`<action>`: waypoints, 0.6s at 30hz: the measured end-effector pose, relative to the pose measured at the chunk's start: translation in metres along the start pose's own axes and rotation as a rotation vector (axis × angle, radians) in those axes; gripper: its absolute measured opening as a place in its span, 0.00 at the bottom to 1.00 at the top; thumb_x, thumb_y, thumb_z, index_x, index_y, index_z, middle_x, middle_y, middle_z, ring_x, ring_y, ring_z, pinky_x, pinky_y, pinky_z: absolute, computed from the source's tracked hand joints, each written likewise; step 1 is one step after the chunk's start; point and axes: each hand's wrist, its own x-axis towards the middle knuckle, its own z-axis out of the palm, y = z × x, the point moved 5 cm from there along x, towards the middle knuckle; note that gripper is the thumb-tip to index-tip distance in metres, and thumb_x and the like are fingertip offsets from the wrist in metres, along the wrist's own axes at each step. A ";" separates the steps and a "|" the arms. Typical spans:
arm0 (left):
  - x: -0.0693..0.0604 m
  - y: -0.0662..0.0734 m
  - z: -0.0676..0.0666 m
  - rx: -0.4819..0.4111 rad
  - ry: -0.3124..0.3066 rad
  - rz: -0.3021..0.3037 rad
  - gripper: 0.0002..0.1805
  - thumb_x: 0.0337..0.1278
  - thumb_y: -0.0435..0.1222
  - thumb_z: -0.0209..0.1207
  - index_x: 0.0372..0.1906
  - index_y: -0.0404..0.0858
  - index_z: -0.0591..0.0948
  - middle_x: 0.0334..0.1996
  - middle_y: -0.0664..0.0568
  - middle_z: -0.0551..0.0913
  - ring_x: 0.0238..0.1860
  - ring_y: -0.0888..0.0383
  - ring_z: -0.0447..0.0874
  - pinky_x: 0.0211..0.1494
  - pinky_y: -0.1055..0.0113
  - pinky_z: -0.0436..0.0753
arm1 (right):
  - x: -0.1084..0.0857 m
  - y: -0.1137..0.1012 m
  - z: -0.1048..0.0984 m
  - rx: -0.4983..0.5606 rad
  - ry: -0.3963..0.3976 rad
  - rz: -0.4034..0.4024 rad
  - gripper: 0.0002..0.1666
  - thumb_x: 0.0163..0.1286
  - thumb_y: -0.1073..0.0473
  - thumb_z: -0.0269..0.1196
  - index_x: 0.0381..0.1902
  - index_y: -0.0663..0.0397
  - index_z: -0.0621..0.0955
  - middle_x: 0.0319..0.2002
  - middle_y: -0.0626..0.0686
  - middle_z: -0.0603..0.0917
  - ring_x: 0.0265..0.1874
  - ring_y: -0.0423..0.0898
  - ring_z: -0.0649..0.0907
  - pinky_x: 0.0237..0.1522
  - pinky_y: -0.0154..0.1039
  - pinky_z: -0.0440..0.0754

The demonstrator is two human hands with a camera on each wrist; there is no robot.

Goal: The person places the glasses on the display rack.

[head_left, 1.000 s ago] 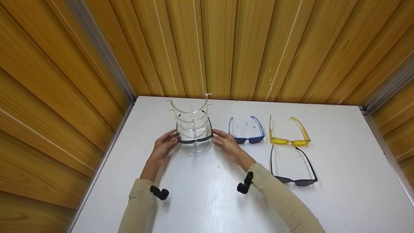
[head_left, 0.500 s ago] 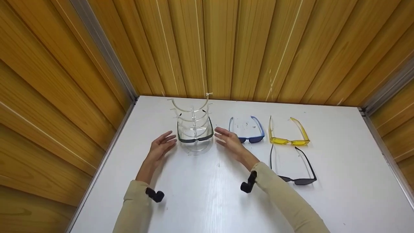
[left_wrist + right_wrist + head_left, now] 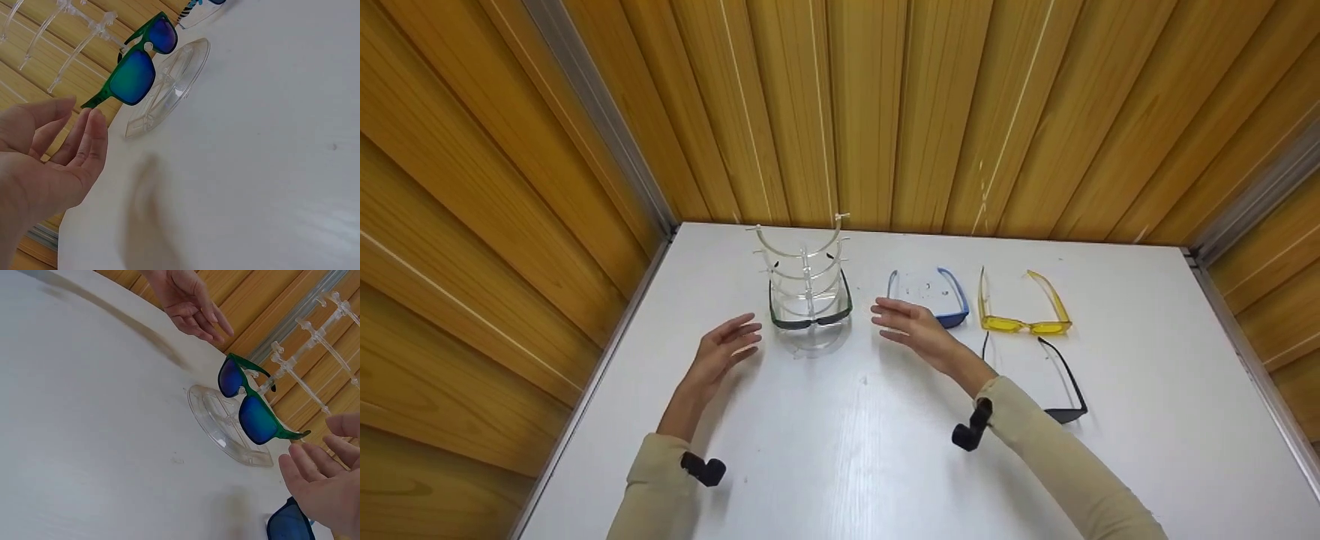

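A clear display stand rises near the table's back left. Green-framed sunglasses with blue-green mirrored lenses sit on its lowest level, above the clear curved base. To the left of the stand, my left hand is held with fingers apart, touching nothing. My right hand hovers to the stand's right, fingers relaxed and empty, covering part of the blue glasses in the head view. Both hands are clear of the green pair.
Yellow glasses lie right of the blue pair. Black glasses lie in front of them, partly hidden by my right arm. Wood-patterned walls border the white table at the back and sides.
Both hands have let go of the green sunglasses and drawn apart, the left hand to the left and the right hand to the right. The sunglasses have stayed on the stand.
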 end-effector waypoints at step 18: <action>-0.012 0.002 0.062 0.105 -0.235 0.031 0.25 0.75 0.38 0.57 0.71 0.32 0.72 0.65 0.38 0.80 0.57 0.53 0.84 0.69 0.50 0.80 | -0.096 -0.023 -0.103 -0.127 -0.091 -0.051 0.34 0.81 0.59 0.54 0.77 0.70 0.60 0.67 0.54 0.80 0.65 0.44 0.81 0.70 0.39 0.78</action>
